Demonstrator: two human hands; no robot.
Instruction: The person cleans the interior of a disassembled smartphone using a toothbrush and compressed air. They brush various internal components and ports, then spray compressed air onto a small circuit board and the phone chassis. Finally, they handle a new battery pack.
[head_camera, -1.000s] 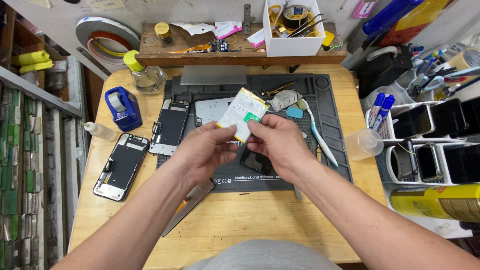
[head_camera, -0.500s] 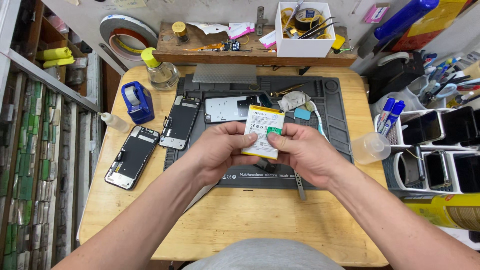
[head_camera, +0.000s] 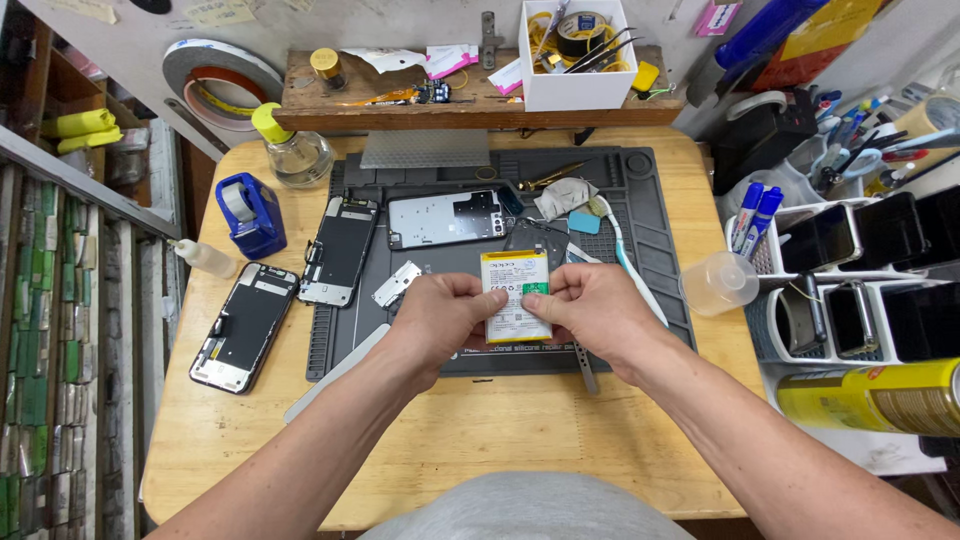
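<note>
I see left hand (head_camera: 440, 318) pinching the phone battery (head_camera: 516, 297) | right hand (head_camera: 592, 312) gripping its opposite edge | grey work mat (head_camera: 650, 250) beneath both hands | open phone (head_camera: 243, 325) far left of left hand

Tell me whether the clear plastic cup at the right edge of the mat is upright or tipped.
Upright: the clear plastic cup stands on the wooden table, its round open mouth facing up.
</note>
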